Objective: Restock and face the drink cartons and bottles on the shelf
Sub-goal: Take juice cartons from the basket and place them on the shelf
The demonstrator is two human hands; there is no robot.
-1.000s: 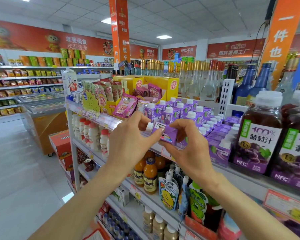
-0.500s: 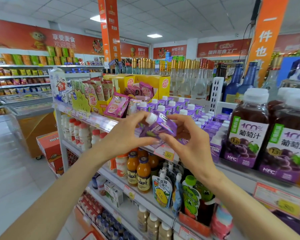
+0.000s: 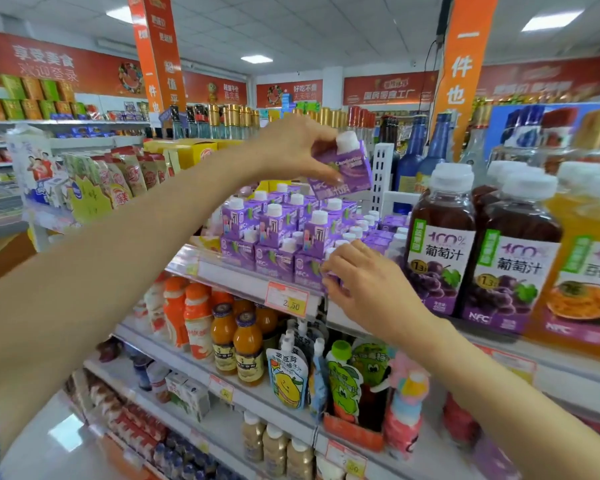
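My left hand (image 3: 293,147) holds a small purple drink carton (image 3: 343,169) with a white cap, lifted tilted above the shelf. Below it, several matching purple cartons (image 3: 278,233) stand stacked in two layers on the top shelf (image 3: 236,275). My right hand (image 3: 364,282) is at the front right corner of that stack, fingers curled around a front-row purple carton (image 3: 330,279) that it mostly hides. Large grape juice bottles (image 3: 442,237) with white caps stand just right of the cartons.
A yellow price tag (image 3: 286,299) reading 2.50 hangs on the shelf edge. Orange juice bottles (image 3: 236,341) and fruit pouches (image 3: 288,375) fill the shelf below. Snack packets (image 3: 118,181) sit left of the cartons, tall glass bottles (image 3: 229,123) behind. An aisle floor (image 3: 49,434) lies lower left.
My left hand has taken the purple carton alone and raised it up and right above the stack. My right hand let go of it and dropped to the front-row cartons.
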